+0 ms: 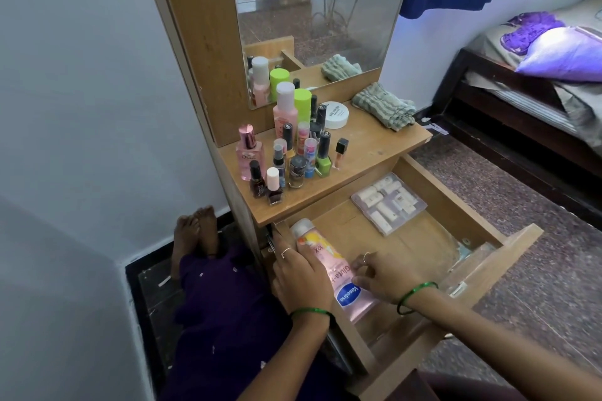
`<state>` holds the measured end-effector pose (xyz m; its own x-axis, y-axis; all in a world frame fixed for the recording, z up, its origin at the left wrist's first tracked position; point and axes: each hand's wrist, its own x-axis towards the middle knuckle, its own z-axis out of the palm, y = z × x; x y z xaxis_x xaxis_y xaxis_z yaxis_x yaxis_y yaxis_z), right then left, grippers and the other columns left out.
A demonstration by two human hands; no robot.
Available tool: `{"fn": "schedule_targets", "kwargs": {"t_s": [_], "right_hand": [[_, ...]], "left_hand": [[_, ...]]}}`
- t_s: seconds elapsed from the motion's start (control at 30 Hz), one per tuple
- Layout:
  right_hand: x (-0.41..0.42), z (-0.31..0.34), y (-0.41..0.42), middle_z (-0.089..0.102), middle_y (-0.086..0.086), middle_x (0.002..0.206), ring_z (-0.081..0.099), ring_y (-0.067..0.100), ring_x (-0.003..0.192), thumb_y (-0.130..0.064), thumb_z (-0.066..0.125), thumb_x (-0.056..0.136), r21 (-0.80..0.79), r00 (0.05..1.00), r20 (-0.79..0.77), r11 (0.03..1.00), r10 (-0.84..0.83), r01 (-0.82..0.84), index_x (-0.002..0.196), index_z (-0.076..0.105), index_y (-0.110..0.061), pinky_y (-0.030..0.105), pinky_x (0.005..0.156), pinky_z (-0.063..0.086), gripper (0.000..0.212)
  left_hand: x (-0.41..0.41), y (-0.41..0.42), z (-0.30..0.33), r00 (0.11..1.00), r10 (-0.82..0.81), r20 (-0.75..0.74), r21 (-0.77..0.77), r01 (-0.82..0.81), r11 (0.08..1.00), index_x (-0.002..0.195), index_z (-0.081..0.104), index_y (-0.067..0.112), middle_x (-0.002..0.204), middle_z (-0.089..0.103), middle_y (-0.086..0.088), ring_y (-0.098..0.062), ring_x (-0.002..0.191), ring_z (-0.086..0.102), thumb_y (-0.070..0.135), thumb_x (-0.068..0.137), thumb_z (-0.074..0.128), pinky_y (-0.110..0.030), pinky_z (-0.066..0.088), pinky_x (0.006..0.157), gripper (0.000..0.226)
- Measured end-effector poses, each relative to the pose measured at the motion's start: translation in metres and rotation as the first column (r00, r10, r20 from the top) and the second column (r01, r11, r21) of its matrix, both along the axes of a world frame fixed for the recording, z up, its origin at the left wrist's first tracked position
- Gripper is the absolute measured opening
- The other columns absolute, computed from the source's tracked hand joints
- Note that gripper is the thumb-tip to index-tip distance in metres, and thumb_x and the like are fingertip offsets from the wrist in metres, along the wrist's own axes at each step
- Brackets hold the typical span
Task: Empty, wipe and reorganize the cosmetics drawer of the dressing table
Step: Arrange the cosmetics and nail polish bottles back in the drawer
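The wooden drawer (433, 185) of the dressing table stands pulled out. A pink Vaseline lotion bottle (342, 277) lies on its side along the drawer's left wall. My left hand (299, 273) curls over its left side, and my right hand (381, 277) pinches its lower right part with the fingertips. A clear plastic case of small white items (389, 202) lies at the drawer's back right. On the tabletop (374, 153) stand several nail polishes, perfumes and bottles (286, 153), a white jar (335, 114) and a folded striped cloth (386, 106).
A mirror (312, 10) rises behind the tabletop. A white wall is on the left, and my feet (195, 231) rest on the dark floor beside the table. A bed with a purple pillow (560, 52) stands at the right, with speckled floor between.
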<state>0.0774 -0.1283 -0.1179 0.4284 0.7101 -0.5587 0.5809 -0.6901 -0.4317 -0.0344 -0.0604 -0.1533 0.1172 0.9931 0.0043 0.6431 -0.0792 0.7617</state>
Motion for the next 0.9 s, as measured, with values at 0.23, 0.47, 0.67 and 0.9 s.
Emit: {"fn": "schedule_targets", "kwargs": {"t_s": [0.23,0.47,0.67,0.9], "right_hand": [[-0.01,0.004,0.0,0.059,-0.001,0.123,0.058,0.018,0.108,-0.029,0.05,0.093,-0.074,0.977,0.184,0.993,0.105,-0.093,0.124,0.053,-0.027,0.029,0.088,0.048,0.031],[0.006,0.048,0.018,0.058,-0.001,0.119,0.058,0.018,0.107,-0.038,0.058,0.087,-0.058,0.936,0.3,0.983,0.185,-0.176,0.12,0.053,-0.026,0.03,0.092,0.047,0.035],[0.031,0.175,0.072,0.062,-0.004,0.084,0.056,0.01,0.075,-0.027,0.066,0.085,0.338,0.87,0.484,0.896,0.098,-0.289,0.107,0.064,-0.019,0.019,0.076,0.04,0.024],[0.037,0.226,0.155,0.066,0.004,0.111,0.061,0.013,0.097,-0.011,0.067,0.082,0.462,0.79,0.586,0.726,0.181,-0.509,0.116,0.063,-0.014,0.018,0.085,0.043,0.034]], "left_hand": [[-0.001,-0.001,-0.001,1.0,0.0,-0.009,0.002,0.0,1.0,0.139,0.031,0.011,0.102,0.063,-0.012,-0.024,0.085,0.065,0.046,0.091,0.019,-0.042,0.056,0.067,0.06],[0.0,-0.001,0.006,1.0,-0.014,0.0,-0.018,0.014,1.0,0.129,0.044,0.003,0.1,0.064,-0.015,-0.027,0.087,0.064,0.028,0.098,0.038,-0.041,0.054,0.07,0.041],[-0.002,-0.002,0.011,0.999,-0.026,-0.019,-0.05,0.025,0.998,0.12,0.049,0.003,0.094,0.064,-0.013,-0.024,0.083,0.064,0.029,0.098,0.037,-0.036,0.053,0.069,0.036],[-0.002,-0.002,0.008,0.999,-0.03,-0.037,-0.038,0.028,0.999,0.132,0.042,0.007,0.1,0.064,-0.01,-0.02,0.086,0.065,0.031,0.098,0.036,-0.036,0.056,0.069,0.042]]}}
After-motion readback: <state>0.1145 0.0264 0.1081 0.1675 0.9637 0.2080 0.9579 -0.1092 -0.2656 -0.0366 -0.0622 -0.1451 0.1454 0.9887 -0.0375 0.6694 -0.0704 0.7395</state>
